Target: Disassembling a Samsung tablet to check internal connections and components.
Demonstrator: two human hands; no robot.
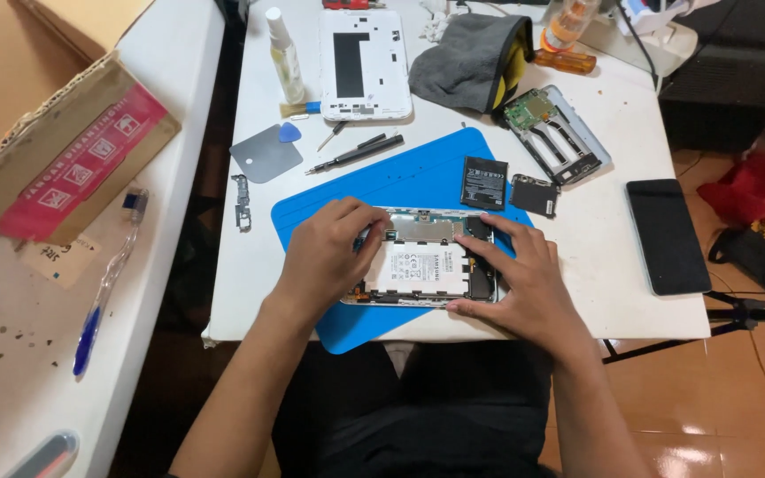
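Opened tablet (422,265), frame centre — back cover (365,62) already removed, battery still seated; steadied by left hand (325,257) and right hand (524,283), fingers flat, nothing gripped.

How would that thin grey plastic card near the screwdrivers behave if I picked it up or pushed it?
The grey plastic card looks like a very thin flat sheet, so it is probably light and somewhat bendy. Lying flush on the white table, it would likely slide rather than roll or tip. Its edge may be hard to pinch; pushing it toward the table's edge might help.
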